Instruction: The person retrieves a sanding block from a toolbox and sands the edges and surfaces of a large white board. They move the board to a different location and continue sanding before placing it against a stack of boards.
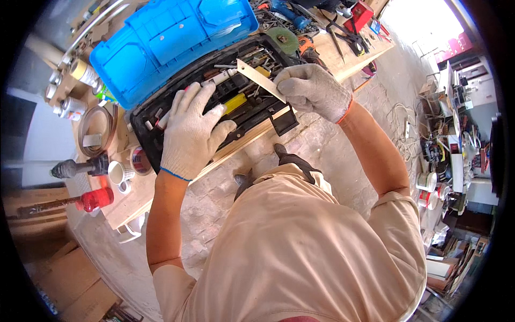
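Observation:
A toolbox with a raised blue plastic lid (173, 40) lies open before me, its black tray (147, 147) full of loose tools. My right hand (314, 90), in a knitted work glove, pinches a flat strip (259, 79) with a hole at its far end. The strip slants over the tray's right part. Also gloved, my left hand (191, 131) spreads its fingers over the tray's left part; whether its fingertips touch the tools is unclear. Near those fingers lie a white tube (223, 76) and a yellow tool (235, 103). A black latch (285, 120) hangs at the front.
The toolbox stands on a wooden workbench (334, 44). Left of it are a coiled band (95, 131), a white cup (120, 172) and a red-handled tool (95, 199). A green disc (283, 39) and loose hardware lie beyond its right end. Cable (402, 129) lies on the floor.

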The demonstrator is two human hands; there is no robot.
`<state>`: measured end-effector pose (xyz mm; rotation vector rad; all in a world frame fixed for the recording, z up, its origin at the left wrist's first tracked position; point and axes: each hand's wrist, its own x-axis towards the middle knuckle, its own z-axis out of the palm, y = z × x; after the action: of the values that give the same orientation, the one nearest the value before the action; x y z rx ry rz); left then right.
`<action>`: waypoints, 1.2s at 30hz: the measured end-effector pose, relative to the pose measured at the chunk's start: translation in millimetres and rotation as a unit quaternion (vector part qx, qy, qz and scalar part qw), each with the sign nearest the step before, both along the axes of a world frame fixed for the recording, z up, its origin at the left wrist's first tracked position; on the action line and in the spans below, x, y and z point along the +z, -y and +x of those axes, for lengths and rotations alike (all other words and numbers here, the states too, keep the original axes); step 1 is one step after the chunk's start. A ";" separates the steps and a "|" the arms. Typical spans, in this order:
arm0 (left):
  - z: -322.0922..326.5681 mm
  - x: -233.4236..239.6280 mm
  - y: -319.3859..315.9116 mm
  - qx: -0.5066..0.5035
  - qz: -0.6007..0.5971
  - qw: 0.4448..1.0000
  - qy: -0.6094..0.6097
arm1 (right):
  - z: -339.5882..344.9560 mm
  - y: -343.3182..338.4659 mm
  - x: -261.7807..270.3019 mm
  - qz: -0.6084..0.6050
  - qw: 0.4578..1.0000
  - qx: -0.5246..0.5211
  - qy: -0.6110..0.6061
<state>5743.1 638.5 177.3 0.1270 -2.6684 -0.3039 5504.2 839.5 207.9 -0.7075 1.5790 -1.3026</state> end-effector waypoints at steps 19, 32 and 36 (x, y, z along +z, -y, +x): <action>37.2 1.2 42.6 0.133 0.205 0.969 0.030 | -18.3 -83.5 -28.1 -0.044 0.981 -0.159 0.103; -31.5 0.0 21.1 0.070 0.054 0.996 -0.003 | -63.9 -174.9 -78.9 -0.056 0.968 -0.212 0.123; -53.3 -6.8 2.8 0.107 -0.040 0.992 -0.049 | -94.3 -199.6 -96.3 -0.064 0.959 -0.227 0.155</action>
<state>5689.8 635.7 170.6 0.3617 -2.5367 -0.1308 5410.0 1039.1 111.7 -0.1983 1.4522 -1.7674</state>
